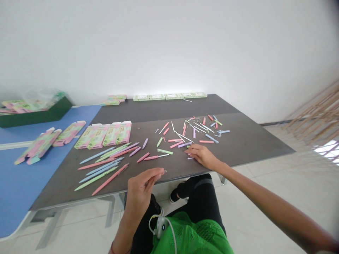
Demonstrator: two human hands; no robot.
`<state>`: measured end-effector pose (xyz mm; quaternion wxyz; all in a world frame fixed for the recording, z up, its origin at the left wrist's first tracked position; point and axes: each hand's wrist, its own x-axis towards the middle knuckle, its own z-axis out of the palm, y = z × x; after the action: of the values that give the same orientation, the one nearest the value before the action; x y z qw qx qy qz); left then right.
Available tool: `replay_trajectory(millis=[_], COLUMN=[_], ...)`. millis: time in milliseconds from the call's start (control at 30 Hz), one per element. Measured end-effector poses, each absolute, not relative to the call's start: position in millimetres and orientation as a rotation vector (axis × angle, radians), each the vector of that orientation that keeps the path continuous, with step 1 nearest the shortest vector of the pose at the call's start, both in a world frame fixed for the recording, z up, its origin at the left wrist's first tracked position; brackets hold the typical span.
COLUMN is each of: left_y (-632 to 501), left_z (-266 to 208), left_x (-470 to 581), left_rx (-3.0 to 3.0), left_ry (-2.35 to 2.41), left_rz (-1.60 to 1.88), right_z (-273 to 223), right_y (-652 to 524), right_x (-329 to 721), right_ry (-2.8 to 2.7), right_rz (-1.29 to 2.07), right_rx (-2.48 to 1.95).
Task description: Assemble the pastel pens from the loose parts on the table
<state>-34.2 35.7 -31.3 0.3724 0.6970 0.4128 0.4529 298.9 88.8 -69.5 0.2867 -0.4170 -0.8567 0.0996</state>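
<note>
My left hand is raised over the table's front edge, thumb and fingertips pinched together. A tiny pale, shiny piece sticks out at the fingertips, too small to name. To the right, my right hand reaches down to the tabletop with its fingers drawn together; what they grip, if anything, is hidden. Close to those fingers lie a small purple pen part and a purple pen barrel. A green pen barrel and a pink pen front with a white refill lie between my hands.
Several assembled pens lie at left below upright-printed pen boxes. Loose refills and pen parts spread across the middle right. Flat boxes line the back. A dark green tray and cartons rest on the blue table.
</note>
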Motion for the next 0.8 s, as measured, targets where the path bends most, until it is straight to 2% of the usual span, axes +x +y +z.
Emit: replay_trajectory(millis=[167,500,800], left_y=[38,34,32], left_z=[-34,-31,-35], left_x=[-37,-32,-34], left_rx=[1.942,2.010,1.941], left_ry=[1.016,1.101,1.150], left_rz=[1.245,1.214,1.212], right_z=[-62,-50,-41], right_y=[93,155,156], right_x=[302,255,248], right_ry=[-2.339,-2.359,-2.324], right_rz=[0.123,0.009,0.011], right_rx=[-1.103,-1.407,-1.298])
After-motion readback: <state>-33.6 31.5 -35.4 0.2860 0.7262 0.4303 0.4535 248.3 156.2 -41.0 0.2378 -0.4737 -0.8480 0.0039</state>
